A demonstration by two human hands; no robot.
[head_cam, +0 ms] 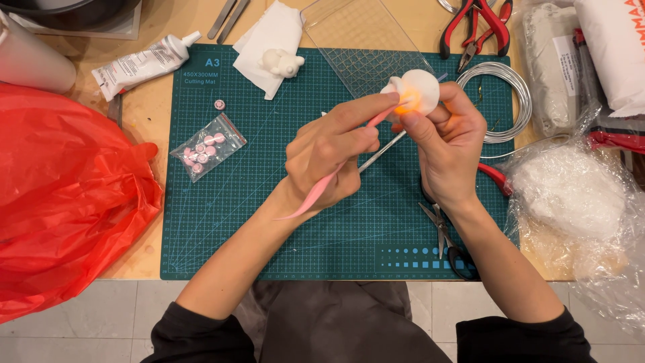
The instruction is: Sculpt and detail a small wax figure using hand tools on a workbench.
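My left hand grips a slim pink sculpting tool like a pen, its tip pressed to an orange patch on a white clay figure. My right hand holds that figure up above the green cutting mat, fingers wrapped around its lower side. A thin metal rod slants between the two hands. A second small white clay figure rests on a white tissue at the mat's far edge.
A small bag of pink beads, a white tube, a clear textured plate, a wire coil, red pliers, scissors, bagged white clay on the right, a red plastic bag on the left.
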